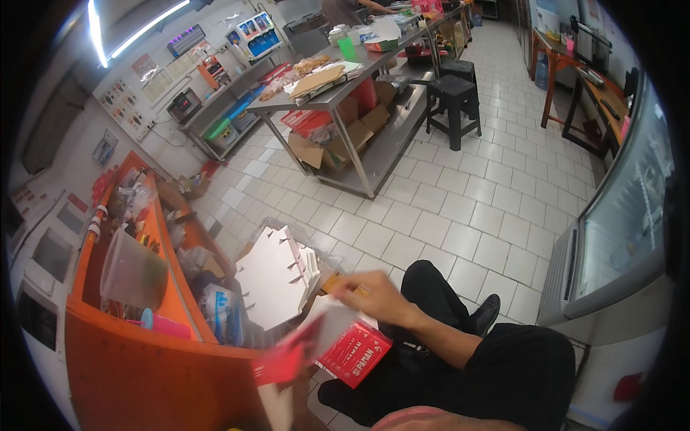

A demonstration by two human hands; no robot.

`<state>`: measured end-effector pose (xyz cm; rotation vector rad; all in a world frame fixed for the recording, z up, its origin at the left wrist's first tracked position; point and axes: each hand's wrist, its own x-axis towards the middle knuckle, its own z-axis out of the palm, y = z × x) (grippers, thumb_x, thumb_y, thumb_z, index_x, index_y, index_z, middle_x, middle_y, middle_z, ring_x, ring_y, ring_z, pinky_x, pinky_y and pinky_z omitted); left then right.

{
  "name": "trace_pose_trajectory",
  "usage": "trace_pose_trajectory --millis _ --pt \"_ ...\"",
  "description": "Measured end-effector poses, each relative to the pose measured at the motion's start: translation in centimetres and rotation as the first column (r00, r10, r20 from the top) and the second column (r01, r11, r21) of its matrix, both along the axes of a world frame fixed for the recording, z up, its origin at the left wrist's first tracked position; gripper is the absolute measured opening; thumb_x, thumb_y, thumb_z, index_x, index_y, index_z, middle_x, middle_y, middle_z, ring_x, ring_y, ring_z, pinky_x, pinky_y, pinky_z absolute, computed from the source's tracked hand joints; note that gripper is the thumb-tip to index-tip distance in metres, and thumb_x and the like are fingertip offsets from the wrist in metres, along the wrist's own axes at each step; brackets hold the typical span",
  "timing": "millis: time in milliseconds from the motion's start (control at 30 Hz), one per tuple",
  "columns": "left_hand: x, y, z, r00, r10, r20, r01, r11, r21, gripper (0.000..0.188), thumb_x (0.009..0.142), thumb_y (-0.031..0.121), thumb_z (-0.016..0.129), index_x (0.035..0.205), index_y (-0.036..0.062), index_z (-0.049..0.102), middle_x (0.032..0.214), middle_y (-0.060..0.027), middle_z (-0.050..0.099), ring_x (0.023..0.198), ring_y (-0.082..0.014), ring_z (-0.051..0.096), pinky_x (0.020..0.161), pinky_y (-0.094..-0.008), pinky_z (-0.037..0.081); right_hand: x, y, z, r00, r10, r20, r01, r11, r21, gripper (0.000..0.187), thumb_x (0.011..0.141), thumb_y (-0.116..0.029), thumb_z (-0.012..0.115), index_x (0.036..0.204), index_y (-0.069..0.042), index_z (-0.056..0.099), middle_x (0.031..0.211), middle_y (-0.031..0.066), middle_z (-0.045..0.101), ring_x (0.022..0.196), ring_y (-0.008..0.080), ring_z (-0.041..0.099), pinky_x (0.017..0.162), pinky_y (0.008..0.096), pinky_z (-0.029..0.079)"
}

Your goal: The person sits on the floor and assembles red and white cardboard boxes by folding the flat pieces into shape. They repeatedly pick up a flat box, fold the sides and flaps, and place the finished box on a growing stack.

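Observation:
A red and white cardboard food box (353,353), partly folded, rests over my lap with one flap raised and blurred by motion. My right hand (374,296) is closed, its fingers curled at the upper edge of the box's pale inner panel. Low in the view, my left hand (307,411) is at the near left side of the box; its fingers are hidden behind the red flap. Just beyond the box lies a stack of flat white box blanks (273,279) with slotted edges, leaning on clear plastic.
An orange counter (165,381) stands close on my left, holding a clear plastic tub (133,269) and a pink cup (167,325). Ahead is a steel table (323,100) with cartons beneath. Black stools (453,100) stand beside it. A glass-door fridge (618,215) is on the right.

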<state>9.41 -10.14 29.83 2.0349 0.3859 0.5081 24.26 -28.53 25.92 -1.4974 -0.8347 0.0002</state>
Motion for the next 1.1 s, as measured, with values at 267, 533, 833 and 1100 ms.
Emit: trace_pose_trajectory --millis 267,533,833,1100 --pt "3.3 -1.7 -3.7 0.853 0.294 0.43 -0.044 0.864 -0.502 0.021 0.093 -0.001 0.067 0.112 -0.0087 0.063 0.11 -0.0142 0.07 0.095 -0.0184 0.066 0.087 -0.0322 0.053 -1.8 2.9 -1.6 0.436 0.655 -0.617 -0.278 0.75 0.6 0.039 0.101 -0.036 0.059 0.106 0.002 0.065 0.1 0.0103 0.071 0.085 0.0149 0.068 0.078 0.0253 0.054" --pt "4.4 -5.9 -5.6 0.882 0.177 0.437 -0.035 0.949 -0.312 0.028 0.102 0.008 0.056 0.124 -0.0077 0.053 0.114 -0.016 0.067 0.1 -0.0184 0.065 0.09 -0.0317 0.052 0.0 4.9 -4.4 0.876 0.124 -0.466 0.163 0.833 0.529 0.009 0.091 0.0 0.071 0.094 -0.001 0.063 0.09 0.005 0.069 0.084 0.0087 0.065 0.076 0.024 0.054" --pt "6.4 -8.6 -4.7 0.794 0.336 0.506 -0.023 0.849 -0.528 0.031 0.099 0.004 0.06 0.127 -0.0047 0.052 0.122 -0.0123 0.061 0.109 -0.0191 0.06 0.096 -0.0333 0.048 -2.0 6.1 -4.5 0.677 0.442 -0.588 0.069 0.757 0.649 0.012 0.091 -0.015 0.075 0.094 -0.005 0.068 0.098 0.0013 0.07 0.092 0.0076 0.061 0.087 0.0249 0.047" --pt "4.1 -5.9 -8.5 0.963 0.067 0.262 0.131 0.73 -0.67 0.034 0.102 0.017 0.059 0.127 -0.0053 0.052 0.099 -0.0174 0.071 0.084 -0.0207 0.069 0.083 -0.0299 0.054 -0.6 5.0 -4.1 0.763 0.297 -0.573 0.127 0.801 0.584 0.022 0.096 -0.014 0.069 0.115 -0.002 0.067 0.103 0.0052 0.073 0.094 0.0125 0.068 0.086 0.0278 0.054"
